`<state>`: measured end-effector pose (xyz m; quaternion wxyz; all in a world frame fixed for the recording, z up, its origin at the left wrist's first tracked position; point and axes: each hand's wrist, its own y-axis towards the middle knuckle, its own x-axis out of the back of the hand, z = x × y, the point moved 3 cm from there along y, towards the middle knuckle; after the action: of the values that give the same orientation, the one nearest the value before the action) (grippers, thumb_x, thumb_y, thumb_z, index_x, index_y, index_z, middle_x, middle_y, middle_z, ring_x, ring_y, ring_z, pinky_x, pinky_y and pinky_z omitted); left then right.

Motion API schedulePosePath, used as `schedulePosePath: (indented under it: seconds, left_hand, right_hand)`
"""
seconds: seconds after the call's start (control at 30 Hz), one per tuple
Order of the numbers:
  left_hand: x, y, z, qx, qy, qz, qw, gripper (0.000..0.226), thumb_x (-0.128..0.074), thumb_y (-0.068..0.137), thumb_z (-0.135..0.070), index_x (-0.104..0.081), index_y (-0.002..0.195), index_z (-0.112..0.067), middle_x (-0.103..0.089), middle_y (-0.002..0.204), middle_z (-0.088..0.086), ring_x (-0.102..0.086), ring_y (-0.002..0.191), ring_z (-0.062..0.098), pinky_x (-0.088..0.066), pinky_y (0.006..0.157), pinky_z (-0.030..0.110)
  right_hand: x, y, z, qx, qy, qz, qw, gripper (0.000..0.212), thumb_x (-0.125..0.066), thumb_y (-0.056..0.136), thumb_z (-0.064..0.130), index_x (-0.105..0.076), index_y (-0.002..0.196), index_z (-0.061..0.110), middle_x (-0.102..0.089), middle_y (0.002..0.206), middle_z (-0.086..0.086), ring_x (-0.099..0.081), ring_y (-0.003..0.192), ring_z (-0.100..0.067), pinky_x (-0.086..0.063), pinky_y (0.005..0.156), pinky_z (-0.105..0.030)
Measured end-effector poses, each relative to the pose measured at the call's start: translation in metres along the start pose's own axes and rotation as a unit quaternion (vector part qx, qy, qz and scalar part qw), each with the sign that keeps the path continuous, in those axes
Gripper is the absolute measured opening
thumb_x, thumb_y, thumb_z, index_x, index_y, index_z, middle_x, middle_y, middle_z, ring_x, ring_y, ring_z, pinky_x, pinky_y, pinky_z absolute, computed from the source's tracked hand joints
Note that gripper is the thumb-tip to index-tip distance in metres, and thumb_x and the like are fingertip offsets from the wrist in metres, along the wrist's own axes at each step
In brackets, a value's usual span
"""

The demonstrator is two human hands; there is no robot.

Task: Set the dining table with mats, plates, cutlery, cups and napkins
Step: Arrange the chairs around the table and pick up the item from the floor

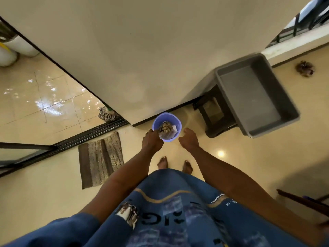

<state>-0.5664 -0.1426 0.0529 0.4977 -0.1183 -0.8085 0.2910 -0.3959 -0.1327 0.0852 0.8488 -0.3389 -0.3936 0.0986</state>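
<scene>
Standing barefoot on a glossy cream floor, the person looked down at a small purple bin (167, 127) set on the floor against the foot of a pale wall (142, 50). None of the table things, mats, plates, cutlery, cups or napkins, showed anywhere in view, nor did the table itself.

Furthest left lay a brown striped floor mat (100, 158) beside a dark sliding-door track, with a mop head (106, 114) just beyond it. The left hand (152, 140) was at the bin's near-left rim, fingers curled over something; whether they pinched the rim or the crumpled paper scraps (166, 131) inside, I could not tell. The bin looked like thin, light plastic, stiff enough to lift by its rim with one hand, and the scraps were soft and nearly weightless, likely to spill if it tipped. The right hand (189, 139) hung just beside the bin's right side, fingers loosely apart and holding nothing.

Further right a grey plastic tub (256, 95) sat tilted on a dark stool (213, 114).

On the blue garment (178, 211) ran large dark letters, partly folded; only "IG" and the small figures "13" could be read.
</scene>
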Motion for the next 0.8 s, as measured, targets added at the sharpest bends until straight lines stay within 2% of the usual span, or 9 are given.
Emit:
schedulePosePath:
  seconds: [0.23,0.37,0.43,0.5,0.63,0.8]
  left_hand:
    - [-0.009,-0.002,-0.044,-0.1,0.056,-0.004,0.993,0.031,-0.051,0.095,-0.019,-0.055,0.125,-0.013,-0.06,0.123,0.006,-0.058,0.11,0.028,-0.048,0.088,0.038]
    - [-0.031,0.003,-0.077,-0.151,0.111,0.019,0.982,0.036,-0.055,0.093,-0.021,-0.055,0.128,-0.012,-0.059,0.126,0.004,-0.057,0.116,0.025,-0.047,0.092,0.036]
    - [-0.044,0.005,-0.1,-0.165,0.147,0.039,0.975,0.033,-0.054,0.091,-0.017,-0.056,0.123,-0.01,-0.062,0.121,0.007,-0.061,0.107,0.027,-0.051,0.088,0.037]
    - [-0.052,-0.01,-0.137,-0.188,0.163,0.053,0.967,0.032,-0.051,0.091,-0.012,-0.056,0.122,-0.008,-0.063,0.117,0.011,-0.062,0.102,0.03,-0.053,0.088,0.042]
    - [-0.094,-0.031,-0.214,-0.253,0.179,0.069,0.948,0.032,-0.051,0.093,-0.012,-0.055,0.125,-0.007,-0.058,0.127,0.01,-0.056,0.113,0.03,-0.046,0.095,0.038]
    - [-0.174,-0.06,-0.318,-0.297,0.199,0.108,0.928,0.035,-0.05,0.091,-0.016,-0.056,0.125,-0.012,-0.058,0.13,0.01,-0.056,0.117,0.03,-0.045,0.095,0.036]
  right_hand:
    - [0.018,-0.021,-0.013,0.019,-0.032,-0.045,0.998,0.043,-0.049,0.1,0.012,-0.042,0.142,0.003,-0.044,0.147,-0.015,-0.043,0.134,-0.029,-0.037,0.106,-0.031]
    - [0.035,-0.025,-0.049,0.014,-0.043,-0.091,0.995,0.043,-0.054,0.098,0.015,-0.045,0.139,0.005,-0.046,0.144,-0.014,-0.045,0.132,-0.029,-0.037,0.107,-0.034]
    - [0.047,-0.028,-0.07,0.007,-0.046,-0.108,0.993,0.043,-0.054,0.097,0.017,-0.047,0.138,0.006,-0.051,0.14,-0.014,-0.05,0.127,-0.029,-0.04,0.106,-0.035]
    - [0.062,-0.033,-0.096,-0.01,-0.05,-0.119,0.992,0.04,-0.054,0.096,0.016,-0.05,0.135,0.007,-0.055,0.135,-0.013,-0.054,0.123,-0.03,-0.043,0.105,-0.037]
    - [0.101,-0.041,-0.161,-0.043,-0.033,-0.15,0.987,0.032,-0.052,0.094,0.011,-0.057,0.126,0.007,-0.061,0.125,-0.013,-0.059,0.112,-0.031,-0.048,0.097,-0.039]
    - [0.172,-0.053,-0.275,-0.08,-0.024,-0.174,0.981,0.024,-0.046,0.09,0.007,-0.058,0.111,0.005,-0.062,0.117,-0.014,-0.058,0.108,-0.033,-0.043,0.09,-0.037]
